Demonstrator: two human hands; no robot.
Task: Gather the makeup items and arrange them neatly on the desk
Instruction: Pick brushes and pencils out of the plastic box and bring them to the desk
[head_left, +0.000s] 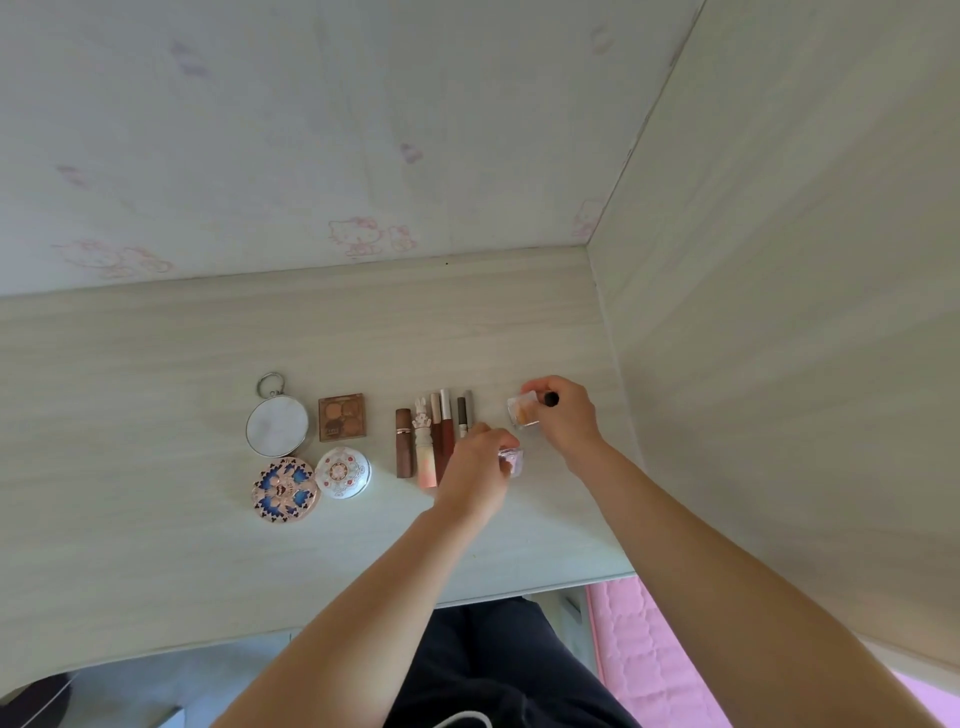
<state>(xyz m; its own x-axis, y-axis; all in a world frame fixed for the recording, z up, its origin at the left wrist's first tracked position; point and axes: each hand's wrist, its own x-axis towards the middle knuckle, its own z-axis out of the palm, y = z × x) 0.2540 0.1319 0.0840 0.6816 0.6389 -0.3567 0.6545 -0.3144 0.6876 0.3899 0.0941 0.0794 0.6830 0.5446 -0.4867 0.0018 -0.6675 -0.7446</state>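
Done: compacts (284, 486) grouped at left, lip tubes (432, 441) lying side by side mid-desk (156, 364) — most is looking sorted.
Left: you are placing the last two small bottles, right of the tubes.
Left hand (475, 467): gripping the purple bottle (511, 460), reaching in low.
Right hand (563, 415): pinching the orange bottle (522, 410) — farther, near the side panel.

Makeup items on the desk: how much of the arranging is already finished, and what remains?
Mostly done. Four compacts sit grouped at the left, among them the square palette, and the lipstick tubes lie side by side. In hand: the left hand holds a small purple bottle, the right hand an orange bottle. Left: setting both down beside the tubes.
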